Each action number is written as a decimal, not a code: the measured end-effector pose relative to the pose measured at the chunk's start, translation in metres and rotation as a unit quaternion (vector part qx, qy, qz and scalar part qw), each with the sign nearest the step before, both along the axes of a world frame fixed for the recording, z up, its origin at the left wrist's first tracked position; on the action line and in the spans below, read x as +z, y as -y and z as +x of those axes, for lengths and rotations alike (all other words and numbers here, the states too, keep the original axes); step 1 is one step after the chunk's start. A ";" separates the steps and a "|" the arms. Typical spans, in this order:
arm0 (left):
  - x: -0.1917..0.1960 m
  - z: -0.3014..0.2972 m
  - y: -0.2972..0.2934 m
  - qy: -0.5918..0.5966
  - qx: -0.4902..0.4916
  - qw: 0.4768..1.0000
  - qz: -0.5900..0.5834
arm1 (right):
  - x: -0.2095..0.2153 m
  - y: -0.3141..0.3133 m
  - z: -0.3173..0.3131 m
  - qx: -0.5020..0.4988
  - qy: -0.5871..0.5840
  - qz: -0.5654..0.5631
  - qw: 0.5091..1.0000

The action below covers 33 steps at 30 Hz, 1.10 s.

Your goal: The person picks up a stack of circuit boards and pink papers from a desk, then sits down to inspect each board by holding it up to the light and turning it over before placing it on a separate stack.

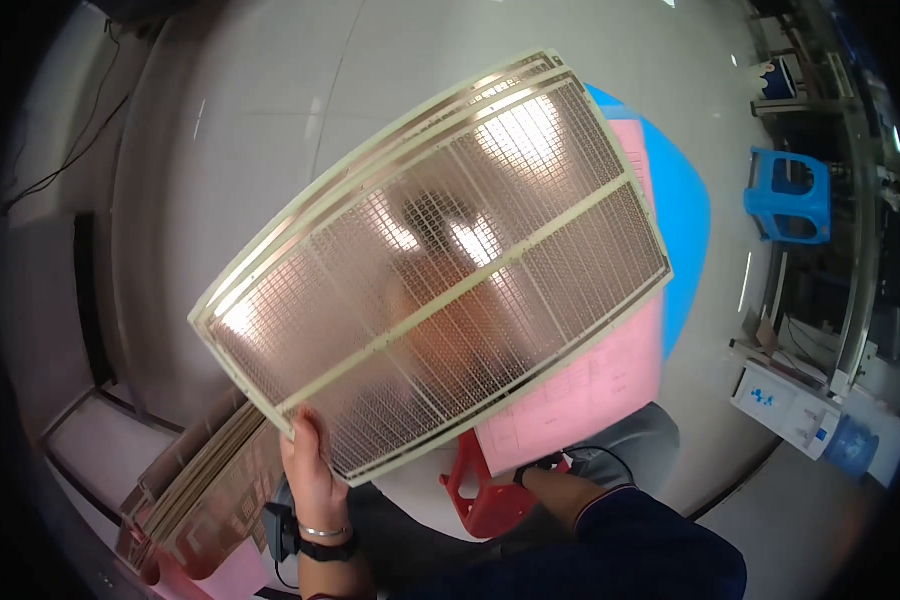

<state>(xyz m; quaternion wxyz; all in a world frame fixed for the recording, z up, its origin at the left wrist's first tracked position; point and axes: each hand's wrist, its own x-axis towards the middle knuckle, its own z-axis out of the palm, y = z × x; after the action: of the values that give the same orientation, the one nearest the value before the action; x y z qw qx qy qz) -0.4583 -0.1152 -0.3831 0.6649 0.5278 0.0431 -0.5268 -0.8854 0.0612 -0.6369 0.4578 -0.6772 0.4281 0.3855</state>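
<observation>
My left hand (311, 462) grips the near left corner of a shiny, copper-toned circuit board panel (450, 290), thumb on its upper face. The panel has pale borders, a pale bar down the middle and dense fine rows; another panel's edge (370, 165) shows behind it along the far side. Beneath them lies a pink printed sheet (580, 390), and a blue flat surface (680, 220) sticks out at the right. My right forearm (565, 492) reaches toward the sheet's near edge; the right hand's fingers are hidden there.
A red plastic stool (490, 505) stands below the sheet, near my legs. Several brown boards or cartons (210, 480) lean at the lower left, with pink paper (232, 577) beside them. To the right are a blue stool (790, 195) and a white-topped stand (785, 405).
</observation>
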 end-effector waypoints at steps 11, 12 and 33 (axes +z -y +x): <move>0.007 -0.013 0.019 0.023 -0.006 0.999 -0.027 | -0.097 0.040 0.084 0.035 0.116 0.036 0.992; 0.009 -0.017 0.026 0.017 0.007 0.999 -0.030 | -0.104 0.061 0.092 0.038 0.128 0.033 0.991; 0.036 -0.013 -0.096 0.059 0.100 0.965 -0.234 | 0.140 0.177 0.192 -0.725 0.514 0.358 0.285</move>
<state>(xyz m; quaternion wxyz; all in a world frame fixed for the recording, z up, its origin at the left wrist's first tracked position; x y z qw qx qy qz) -0.4715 -0.0190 -0.3474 0.8202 0.3813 -0.0684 -0.4210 -0.6935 -0.1154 -0.4966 0.8730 0.0831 0.2396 -0.4167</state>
